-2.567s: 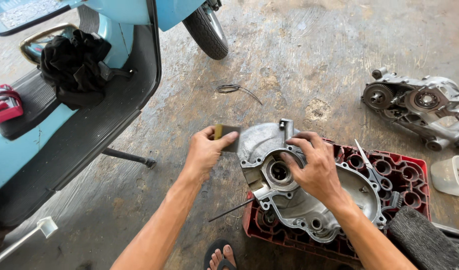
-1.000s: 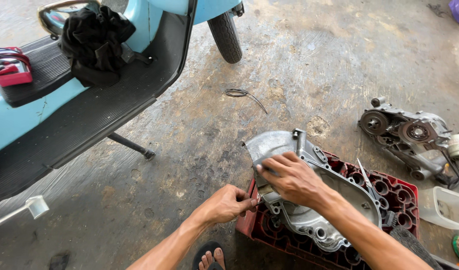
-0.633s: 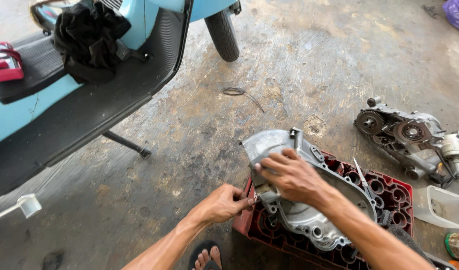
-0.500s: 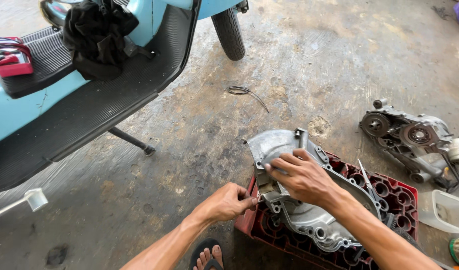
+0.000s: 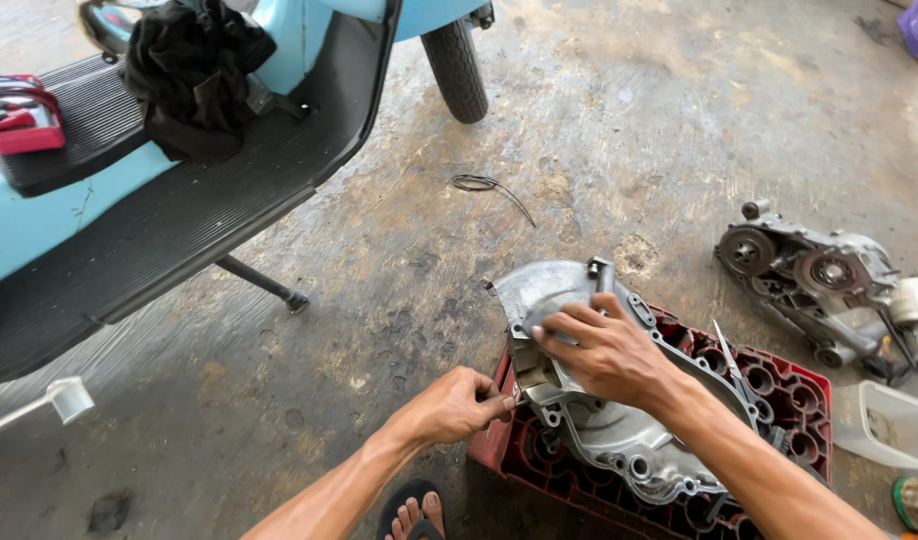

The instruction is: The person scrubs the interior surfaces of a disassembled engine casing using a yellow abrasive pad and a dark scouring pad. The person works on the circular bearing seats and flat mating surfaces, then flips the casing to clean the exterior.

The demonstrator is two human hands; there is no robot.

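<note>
A grey metal engine cover (image 5: 619, 430) lies on an upturned red plastic crate (image 5: 779, 390). My right hand (image 5: 604, 350) presses flat on the cover's rounded upper end, fingers spread over it. My left hand (image 5: 459, 405) is pinched at the cover's near left edge, beside the crate's corner; a small thin tool or part seems to sit between the fingers, mostly hidden. My foot in a sandal (image 5: 414, 510) shows at the bottom.
A light blue scooter (image 5: 179, 190) with a black floorboard, kickstand (image 5: 264, 285) and front wheel (image 5: 457, 65) fills the upper left. A second engine case (image 5: 809, 285) lies at right, near a clear plastic tub (image 5: 894, 425). A loop of wire (image 5: 484, 185) rests on the concrete floor.
My left hand dropped from the cover's top edge to its near left side by the crate corner. My right hand shifted up onto the cover's rounded end.
</note>
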